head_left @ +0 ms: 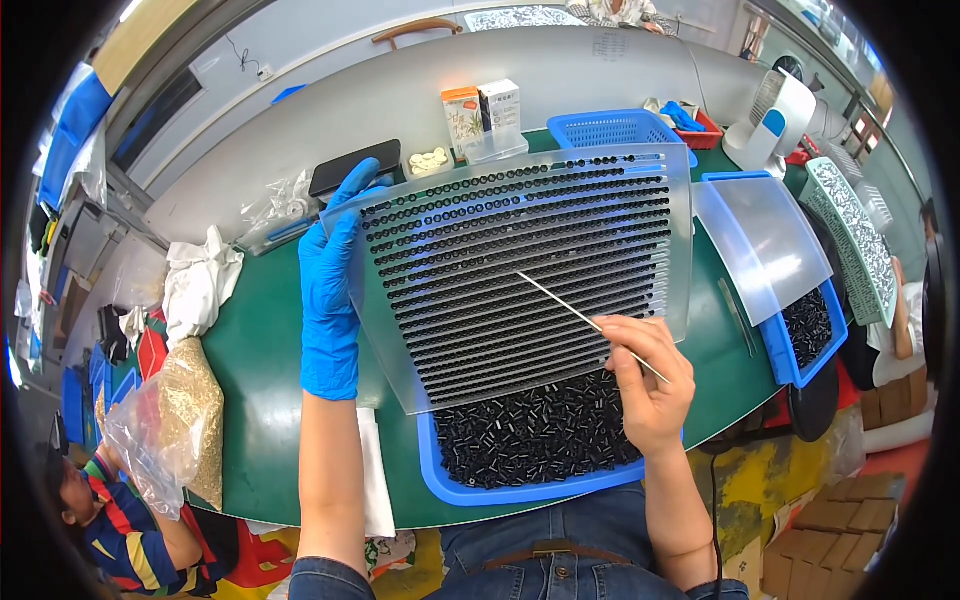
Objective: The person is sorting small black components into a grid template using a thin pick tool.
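Observation:
My left hand (pixel 335 290), in a blue glove, grips the left edge of a clear plastic sheet (pixel 676 215) tilted up before me. Rows of small black tubular parts (pixel 520 240) fill most of the sheet. Bare, my right hand (pixel 650 375) pinches a thin metal rod (pixel 560 300), whose tip lies over the rows near the sheet's middle; I cannot tell whether it touches a part. Below the sheet's lower edge stands a blue tray (pixel 432 465) heaped with loose black parts (pixel 540 435). The tray's far side is hidden behind the sheet.
Right on the green table (pixel 265 350) lie tweezers (pixel 738 315) and a second blue tray (pixel 838 330), partly covered by a clear sheet (pixel 765 235). Small boxes (pixel 480 115), a blue basket (pixel 610 128) and a white fan (pixel 770 125) stand behind. A bag of golden pieces (pixel 190 400) is left, near another person (pixel 140 530).

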Demonstrator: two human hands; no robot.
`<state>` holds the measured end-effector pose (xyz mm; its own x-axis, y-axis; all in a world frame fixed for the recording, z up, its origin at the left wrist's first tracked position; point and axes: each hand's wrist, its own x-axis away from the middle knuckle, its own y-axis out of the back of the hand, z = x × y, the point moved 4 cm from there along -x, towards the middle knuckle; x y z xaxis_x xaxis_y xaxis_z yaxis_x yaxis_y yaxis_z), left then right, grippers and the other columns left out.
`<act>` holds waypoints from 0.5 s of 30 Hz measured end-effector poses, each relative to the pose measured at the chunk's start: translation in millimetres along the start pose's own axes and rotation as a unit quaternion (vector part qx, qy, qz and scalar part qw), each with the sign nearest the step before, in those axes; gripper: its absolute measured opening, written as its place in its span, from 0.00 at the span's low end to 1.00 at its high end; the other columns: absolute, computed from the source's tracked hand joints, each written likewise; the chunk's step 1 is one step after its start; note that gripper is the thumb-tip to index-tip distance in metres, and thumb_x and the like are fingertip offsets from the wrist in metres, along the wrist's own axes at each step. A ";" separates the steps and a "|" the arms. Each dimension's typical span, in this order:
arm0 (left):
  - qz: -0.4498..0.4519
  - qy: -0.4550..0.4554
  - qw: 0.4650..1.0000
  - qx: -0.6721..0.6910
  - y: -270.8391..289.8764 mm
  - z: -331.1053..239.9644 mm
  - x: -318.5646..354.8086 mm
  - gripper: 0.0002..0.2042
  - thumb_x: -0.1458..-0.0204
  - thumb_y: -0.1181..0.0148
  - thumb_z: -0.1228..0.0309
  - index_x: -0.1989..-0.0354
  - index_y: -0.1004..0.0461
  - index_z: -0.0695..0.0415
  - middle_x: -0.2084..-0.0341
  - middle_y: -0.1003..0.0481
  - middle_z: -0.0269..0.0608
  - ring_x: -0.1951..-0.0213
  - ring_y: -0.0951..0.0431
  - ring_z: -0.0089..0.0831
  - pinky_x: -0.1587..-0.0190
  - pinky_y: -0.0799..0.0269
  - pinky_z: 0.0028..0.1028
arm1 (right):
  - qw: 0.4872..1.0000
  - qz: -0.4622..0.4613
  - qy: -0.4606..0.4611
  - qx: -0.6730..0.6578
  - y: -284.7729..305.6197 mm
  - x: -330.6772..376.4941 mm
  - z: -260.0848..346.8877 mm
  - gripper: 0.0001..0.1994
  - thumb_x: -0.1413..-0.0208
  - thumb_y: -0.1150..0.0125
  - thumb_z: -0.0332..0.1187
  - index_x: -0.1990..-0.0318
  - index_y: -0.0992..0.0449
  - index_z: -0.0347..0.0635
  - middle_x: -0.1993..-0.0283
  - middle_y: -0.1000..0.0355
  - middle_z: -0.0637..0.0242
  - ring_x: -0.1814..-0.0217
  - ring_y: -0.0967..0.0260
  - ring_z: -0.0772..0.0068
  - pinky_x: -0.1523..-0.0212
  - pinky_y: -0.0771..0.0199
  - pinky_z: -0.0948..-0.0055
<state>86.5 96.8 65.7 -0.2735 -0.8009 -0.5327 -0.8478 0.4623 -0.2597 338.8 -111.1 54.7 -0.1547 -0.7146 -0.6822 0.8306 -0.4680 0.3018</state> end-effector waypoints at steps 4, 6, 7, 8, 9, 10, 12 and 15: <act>-0.003 0.007 1.000 -0.011 1.1 -1.0 -0.4 0.18 0.39 0.47 0.68 0.44 0.29 0.66 0.37 0.37 0.49 0.42 0.30 0.33 0.37 0.36 0.34 | 0.996 -0.056 -0.065 -0.019 9.0 4.2 -2.6 0.08 0.47 0.42 0.20 0.59 0.22 0.34 0.57 0.22 0.57 0.59 0.27 0.63 0.57 0.30 0.71; 0.006 0.002 1.000 -0.021 0.1 -1.4 -0.1 0.19 0.39 0.47 0.68 0.44 0.30 0.66 0.37 0.37 0.49 0.42 0.31 0.33 0.37 0.36 0.34 | 0.996 -0.058 -0.065 -0.016 10.8 4.4 -3.2 0.08 0.47 0.42 0.19 0.59 0.22 0.33 0.57 0.22 0.57 0.58 0.27 0.64 0.57 0.30 0.70; -0.007 0.015 1.000 -0.010 -2.1 -2.0 0.7 0.19 0.39 0.47 0.68 0.44 0.30 0.66 0.37 0.37 0.48 0.41 0.31 0.33 0.37 0.37 0.34 | 0.996 -0.059 -0.065 -0.014 11.8 4.7 -3.9 0.08 0.47 0.42 0.19 0.59 0.22 0.33 0.58 0.22 0.57 0.58 0.27 0.64 0.56 0.30 0.70; -0.020 0.027 0.999 0.001 -3.0 -1.2 1.0 0.19 0.39 0.47 0.67 0.44 0.30 0.66 0.37 0.37 0.48 0.41 0.31 0.34 0.37 0.37 0.34 | 0.996 -0.060 -0.066 -0.012 14.1 5.9 -6.4 0.08 0.47 0.42 0.19 0.59 0.22 0.33 0.58 0.22 0.57 0.58 0.27 0.64 0.56 0.30 0.70; -0.020 0.027 0.999 0.000 -2.9 -1.8 0.7 0.19 0.39 0.47 0.67 0.44 0.30 0.66 0.37 0.37 0.48 0.41 0.31 0.34 0.37 0.37 0.34 | 0.997 -0.047 -0.052 -0.006 16.1 6.9 -8.7 0.08 0.44 0.45 0.20 0.58 0.23 0.31 0.55 0.23 0.55 0.60 0.31 0.69 0.63 0.29 0.76; -0.018 0.019 1.000 -0.012 -2.5 -2.7 0.4 0.19 0.40 0.47 0.67 0.44 0.30 0.66 0.37 0.37 0.48 0.41 0.31 0.34 0.37 0.37 0.34 | 0.999 -0.034 -0.039 0.000 17.5 7.3 -9.6 0.09 0.40 0.48 0.20 0.56 0.24 0.30 0.53 0.25 0.53 0.62 0.34 0.75 0.69 0.29 0.81; -0.015 0.012 1.000 -0.024 -3.0 -3.3 -0.1 0.19 0.40 0.46 0.67 0.44 0.29 0.66 0.37 0.37 0.48 0.41 0.31 0.34 0.37 0.37 0.35 | 0.998 -0.038 -0.042 0.001 20.9 8.0 -10.4 0.09 0.41 0.48 0.20 0.56 0.24 0.30 0.53 0.25 0.53 0.62 0.34 0.75 0.69 0.29 0.81; -0.023 0.014 0.999 -0.021 -2.8 -2.1 -0.3 0.19 0.40 0.47 0.67 0.44 0.29 0.66 0.37 0.37 0.47 0.41 0.31 0.34 0.36 0.37 0.35 | 0.998 -0.038 -0.042 -0.004 19.1 7.2 -8.5 0.09 0.41 0.48 0.20 0.56 0.23 0.30 0.53 0.25 0.53 0.62 0.34 0.75 0.69 0.29 0.80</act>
<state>88.0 95.0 68.3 -0.2464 -0.8315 -0.4979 -0.8781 0.4090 -0.2485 358.1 -120.8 49.9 -0.2605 -0.7185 -0.6449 0.8187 -0.5185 0.2470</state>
